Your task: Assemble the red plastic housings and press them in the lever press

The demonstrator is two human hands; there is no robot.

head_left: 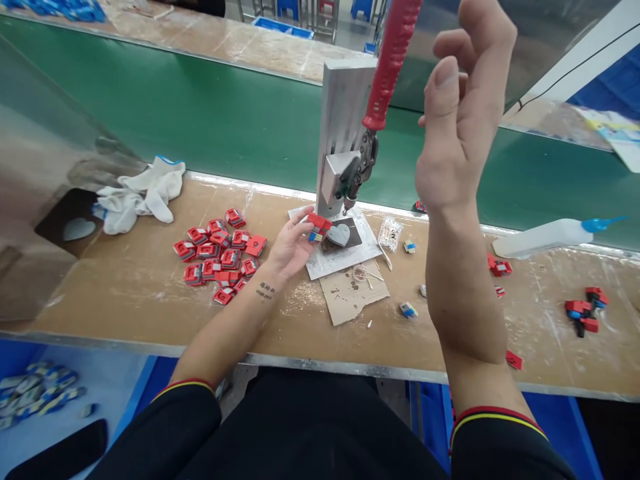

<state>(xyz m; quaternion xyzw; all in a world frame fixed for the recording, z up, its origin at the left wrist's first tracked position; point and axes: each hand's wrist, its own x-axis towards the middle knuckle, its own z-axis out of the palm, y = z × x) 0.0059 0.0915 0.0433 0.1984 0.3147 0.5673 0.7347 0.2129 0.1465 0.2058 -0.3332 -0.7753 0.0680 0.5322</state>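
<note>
My left hand [293,248] pinches a small red plastic toy part [319,224] with blue and yellow on its lower side. It is held at the left edge of a metal base plate [323,268], beside a grey heart-shaped piece [339,235]. Above the plate, a toggle clamp with a red handle [391,67] is mounted on an upright metal bracket [334,107]. The handle points up. My right hand [465,113] is raised to the right of that handle, apart from it, with loosely bent fingers and nothing in them.
Several red toy parts [213,257] lie piled left of my left hand. White gloves [150,190] rest farther left. Cardboard [350,297], a bag of cotton swabs [390,233] and a white bottle [540,238] are on the bench. A green conveyor belt [225,113] runs behind.
</note>
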